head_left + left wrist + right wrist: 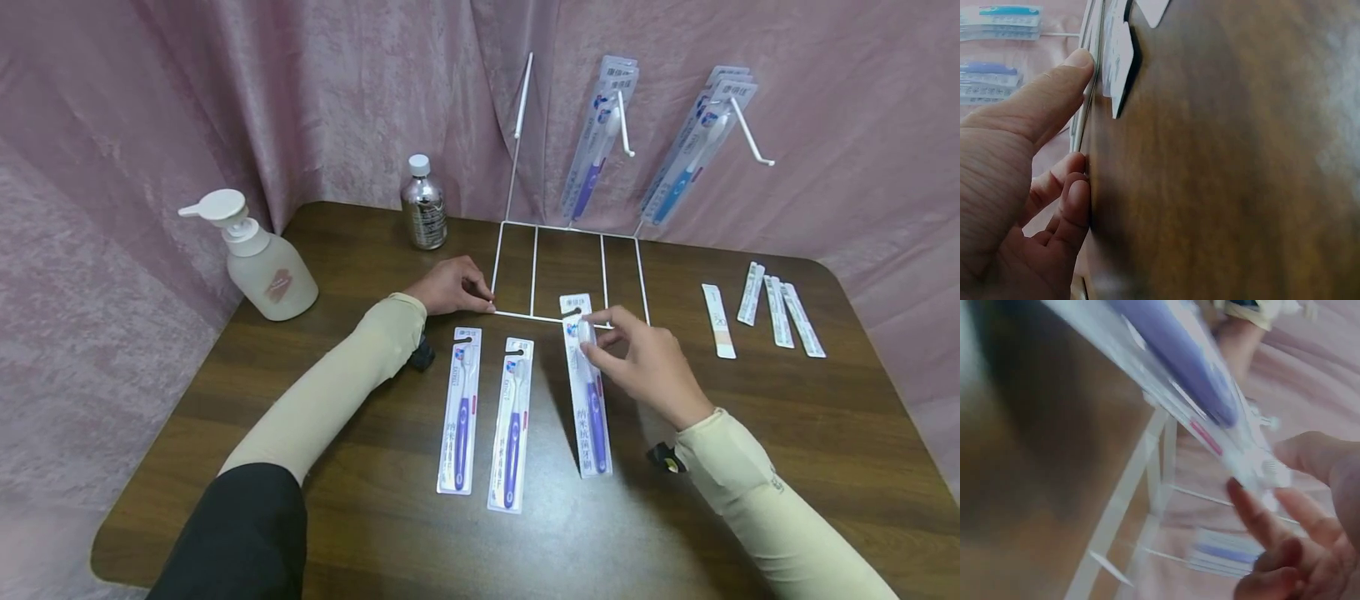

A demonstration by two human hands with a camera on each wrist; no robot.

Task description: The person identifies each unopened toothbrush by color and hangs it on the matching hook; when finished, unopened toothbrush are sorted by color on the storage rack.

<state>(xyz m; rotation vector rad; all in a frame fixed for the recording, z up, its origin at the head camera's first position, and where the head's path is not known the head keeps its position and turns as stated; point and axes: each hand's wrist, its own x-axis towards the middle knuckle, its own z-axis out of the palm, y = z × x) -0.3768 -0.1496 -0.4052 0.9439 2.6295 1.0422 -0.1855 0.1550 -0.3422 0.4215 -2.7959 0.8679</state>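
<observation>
Right hand (648,362) pinches a packaged purple toothbrush (588,392); left hand (450,286) grips the white wire rack (567,271) base corner between them.

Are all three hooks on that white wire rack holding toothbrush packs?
No: the left hook of the wire rack is bare, while only the middle hook and right hook carry hanging toothbrush packs.

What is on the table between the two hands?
In the head view, the wire rack's front bar runs from the left hand toward the right hand. Just below it lie two purple toothbrush packs.
</observation>
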